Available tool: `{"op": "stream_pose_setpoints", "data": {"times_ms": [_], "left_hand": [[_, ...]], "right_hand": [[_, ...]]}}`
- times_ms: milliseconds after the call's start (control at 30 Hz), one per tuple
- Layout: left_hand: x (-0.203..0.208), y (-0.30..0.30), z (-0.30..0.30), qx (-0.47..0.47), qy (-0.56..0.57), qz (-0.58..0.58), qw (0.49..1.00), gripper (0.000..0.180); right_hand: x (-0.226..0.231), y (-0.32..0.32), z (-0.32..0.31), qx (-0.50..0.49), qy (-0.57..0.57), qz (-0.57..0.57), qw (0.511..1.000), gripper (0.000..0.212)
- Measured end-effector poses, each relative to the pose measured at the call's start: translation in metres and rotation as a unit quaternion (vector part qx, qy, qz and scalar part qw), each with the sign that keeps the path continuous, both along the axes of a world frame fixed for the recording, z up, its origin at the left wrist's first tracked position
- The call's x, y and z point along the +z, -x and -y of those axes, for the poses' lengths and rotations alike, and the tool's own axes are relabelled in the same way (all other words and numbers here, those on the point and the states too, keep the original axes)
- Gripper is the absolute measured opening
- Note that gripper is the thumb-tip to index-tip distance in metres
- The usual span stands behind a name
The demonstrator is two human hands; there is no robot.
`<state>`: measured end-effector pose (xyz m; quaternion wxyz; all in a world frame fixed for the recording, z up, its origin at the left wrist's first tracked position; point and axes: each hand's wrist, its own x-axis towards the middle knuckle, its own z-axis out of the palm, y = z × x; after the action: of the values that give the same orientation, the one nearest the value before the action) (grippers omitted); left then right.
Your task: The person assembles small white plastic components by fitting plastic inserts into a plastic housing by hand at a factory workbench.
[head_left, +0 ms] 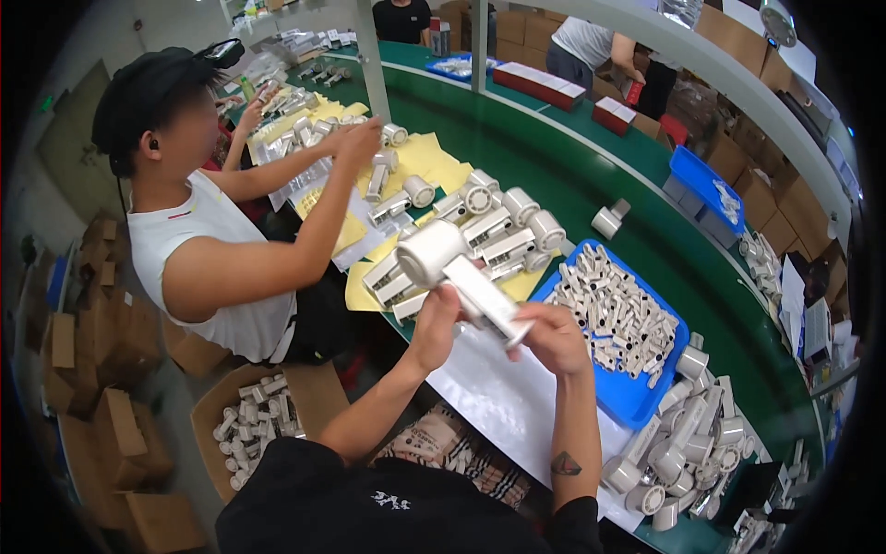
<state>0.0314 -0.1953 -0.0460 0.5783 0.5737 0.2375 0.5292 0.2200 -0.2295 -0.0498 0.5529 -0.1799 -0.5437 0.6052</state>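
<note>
A white handheld fan [481, 294], with a round head and a long handle, is held up in front of me above the bench. My left hand [434, 331] is closed on it near where the handle meets the head. My right hand [556, 342] grips the far end of the handle, its fingers bent around it. Just beyond them, a pile of similar white fans [522, 209] lies on yellow paper [362, 288]. To the right of my hands stands a blue tray [630, 414] full of small white parts [614, 309].
A white sheet [491, 388] covers the bench under my forearms. More fans [681, 452] are heaped at the right, and one lone fan [610, 220] lies on the green belt [554, 157]. At left a co-worker [221, 222] handles parts; a carton [318, 402] of fans stands below.
</note>
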Motion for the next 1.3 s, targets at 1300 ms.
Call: {"op": "stream_pose_setpoints", "data": {"times_ms": [1300], "left_hand": [[-0.067, -0.078, -0.428, 0.133, -0.140, -0.684, 0.703, 0.062]], "right_hand": [[0.113, -0.183, 0.043, -0.346, -0.190, 0.178, 0.901, 0.022]]}}
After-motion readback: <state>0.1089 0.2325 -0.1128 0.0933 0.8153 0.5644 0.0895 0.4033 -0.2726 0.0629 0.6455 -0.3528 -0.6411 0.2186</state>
